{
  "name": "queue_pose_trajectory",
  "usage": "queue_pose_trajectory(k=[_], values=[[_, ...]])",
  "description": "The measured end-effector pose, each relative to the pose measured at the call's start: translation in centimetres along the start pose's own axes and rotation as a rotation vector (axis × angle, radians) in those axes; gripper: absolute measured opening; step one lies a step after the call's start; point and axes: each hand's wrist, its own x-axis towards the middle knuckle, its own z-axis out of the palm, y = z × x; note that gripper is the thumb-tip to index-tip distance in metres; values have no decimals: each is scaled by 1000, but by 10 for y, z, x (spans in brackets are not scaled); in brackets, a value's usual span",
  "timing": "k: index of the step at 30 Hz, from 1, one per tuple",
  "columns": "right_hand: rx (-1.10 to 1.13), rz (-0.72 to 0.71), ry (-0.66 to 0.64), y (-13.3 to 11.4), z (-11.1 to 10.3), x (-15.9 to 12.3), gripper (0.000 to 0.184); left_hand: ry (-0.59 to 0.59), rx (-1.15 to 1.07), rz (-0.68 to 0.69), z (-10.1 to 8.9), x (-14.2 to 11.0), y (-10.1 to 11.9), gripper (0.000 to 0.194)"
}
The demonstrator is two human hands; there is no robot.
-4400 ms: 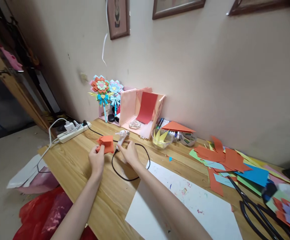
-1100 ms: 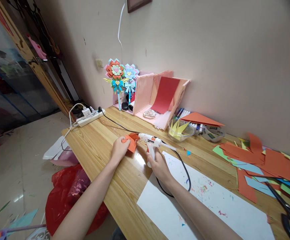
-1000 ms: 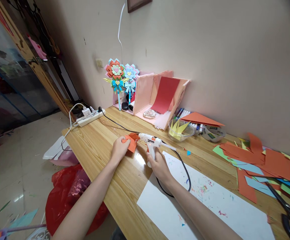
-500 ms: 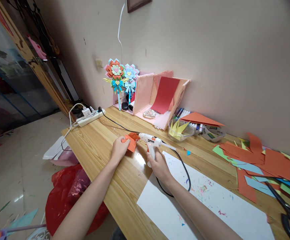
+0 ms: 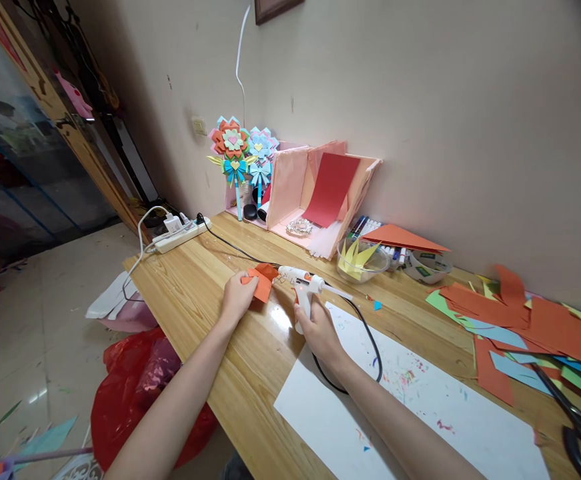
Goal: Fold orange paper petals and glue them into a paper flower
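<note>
Your left grip [image 5: 237, 297] pinches orange paper [image 5: 261, 287] inside the near desk edge [image 5: 164, 313]. Your right grip [image 5: 319, 333] clasps the glue gun [image 5: 304, 287].

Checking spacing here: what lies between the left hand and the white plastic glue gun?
Folded orange paper, pinched in the left hand, lies between it and the glue gun in the head view; whether paper and gun touch is unclear.

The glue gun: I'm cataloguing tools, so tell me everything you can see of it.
The glue gun looks like white plastic, with an orange trigger and a pale glue stick jutting from its back. The right hand grips its upright handle over the table. Its nozzle points at the folded orange paper in the left hand; whether they touch is unclear.
</note>
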Motion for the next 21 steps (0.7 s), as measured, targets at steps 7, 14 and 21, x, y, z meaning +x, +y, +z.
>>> queue_pose_trajectory(k=[7,14,21], values=[[13,3,13,0,1,0,20,11,-16,-6,0,2,-2,18],[4,13,13,-1,0,0,21,29,-7,2,-2,1,-1,18],[6,25,13,-2,0,-1,20,40,-4,-1,-2,3,-4,18]])
